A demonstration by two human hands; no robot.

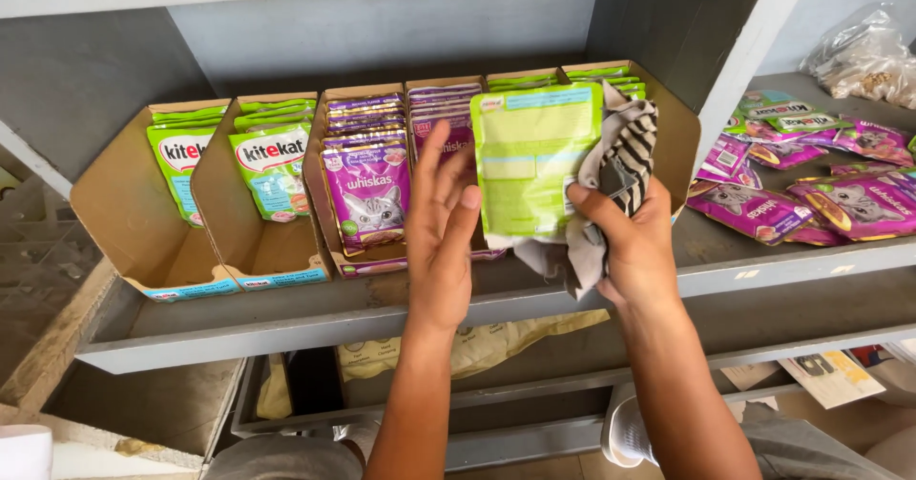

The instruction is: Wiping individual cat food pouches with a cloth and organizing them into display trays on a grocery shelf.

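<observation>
My right hand (625, 237) grips a green pet-food pouch (534, 160) together with a grey-and-black striped cloth (620, 170), held up in front of the shelf. My left hand (444, 222) is flat and spread, its fingertips touching the pouch's left edge. Behind the hands stand open cardboard display boxes (143, 218) holding upright green pouches (272, 165) and purple pouches (367, 189).
Loose purple and green pouches (811, 170) lie scattered on the grey shelf (286, 323) at right, past a divider. A clear plastic bag (863, 55) sits at far right. Paper bags and leaflets lie on the lower shelf. My knees show below.
</observation>
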